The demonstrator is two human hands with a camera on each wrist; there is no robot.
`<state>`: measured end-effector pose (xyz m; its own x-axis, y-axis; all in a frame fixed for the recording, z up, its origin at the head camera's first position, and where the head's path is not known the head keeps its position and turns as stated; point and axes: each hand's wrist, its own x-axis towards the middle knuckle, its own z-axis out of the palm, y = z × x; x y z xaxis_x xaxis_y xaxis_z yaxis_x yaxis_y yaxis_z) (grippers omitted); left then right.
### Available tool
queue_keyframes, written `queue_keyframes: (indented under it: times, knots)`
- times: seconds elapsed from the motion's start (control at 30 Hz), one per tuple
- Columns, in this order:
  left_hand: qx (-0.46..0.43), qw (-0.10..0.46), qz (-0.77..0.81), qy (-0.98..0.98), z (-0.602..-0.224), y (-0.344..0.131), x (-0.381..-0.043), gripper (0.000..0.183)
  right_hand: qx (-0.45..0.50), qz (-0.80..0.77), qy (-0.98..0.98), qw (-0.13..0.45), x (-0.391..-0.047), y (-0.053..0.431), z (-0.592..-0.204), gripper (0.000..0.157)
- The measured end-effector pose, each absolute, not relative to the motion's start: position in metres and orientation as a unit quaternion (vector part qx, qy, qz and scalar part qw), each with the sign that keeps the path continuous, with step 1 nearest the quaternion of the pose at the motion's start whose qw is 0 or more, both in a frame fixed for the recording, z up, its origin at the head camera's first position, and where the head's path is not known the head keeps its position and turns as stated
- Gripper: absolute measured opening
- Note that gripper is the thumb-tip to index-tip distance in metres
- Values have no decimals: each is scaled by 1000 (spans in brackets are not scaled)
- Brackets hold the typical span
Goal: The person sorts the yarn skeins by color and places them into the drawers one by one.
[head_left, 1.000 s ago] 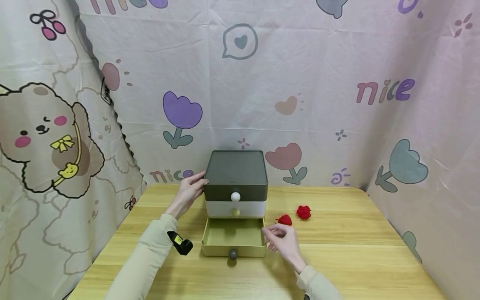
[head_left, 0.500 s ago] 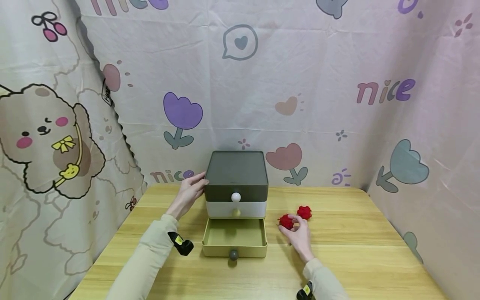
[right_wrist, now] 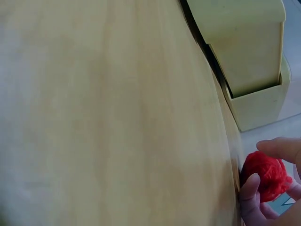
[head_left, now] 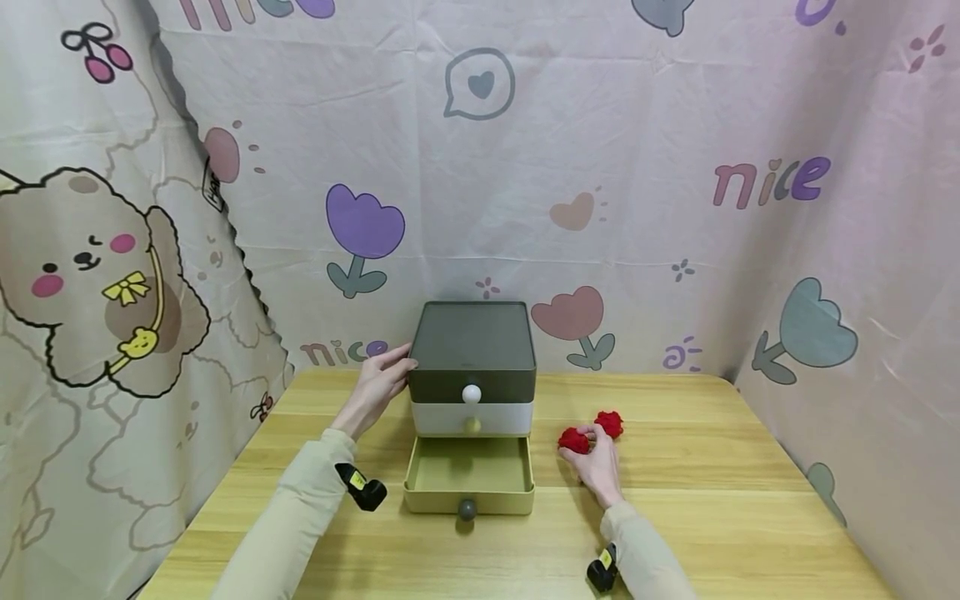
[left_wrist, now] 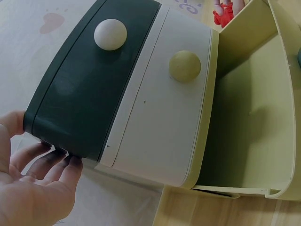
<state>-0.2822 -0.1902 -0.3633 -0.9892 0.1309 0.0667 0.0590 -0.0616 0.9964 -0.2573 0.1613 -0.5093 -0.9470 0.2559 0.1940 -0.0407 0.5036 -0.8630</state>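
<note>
A small desktop drawer unit [head_left: 472,333] has a dark grey top tier, a white tier and a yellow-green bottom drawer [head_left: 468,502] pulled out. Nothing lies on the visible floor of that drawer. My left hand [head_left: 377,385] holds the unit's upper left corner; in the left wrist view, its thumb is at the top edge and its fingers bend against the side. To the right of the drawer, my right hand [head_left: 598,467] grips a red yarn ball [right_wrist: 267,176] between thumb and fingers. Just behind that hand, a second red yarn ball [head_left: 609,424] rests on the table.
The wooden table [head_left: 697,517] stretches to both sides of the unit and in front of it. A printed cloth [head_left: 645,125] hangs close behind the unit and along the sides. Round knobs, such as the grey knob [head_left: 467,509], stick out from the fronts.
My right hand has left the open drawer's right side, moved right and back, and closed its fingers on the nearer red yarn ball. The left hand stays on the unit's corner.
</note>
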Motion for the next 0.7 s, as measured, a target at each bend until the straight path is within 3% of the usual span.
queue_keyframes:
  times: [0.17, 0.4, 0.7]
  knots:
    - [73, 29, 731, 678, -363, -190, -282, 55, -63, 515, -847, 116, -259, 163, -508, 43]
    - [78, 29, 725, 684, -361, -189, -280, 56, -62, 496, -855, 139, -260, 163, -508, 53]
    - [66, 28, 729, 681, -362, -190, -283, 55, -40, 508, -850, 131, -251, 153, -499, 47]
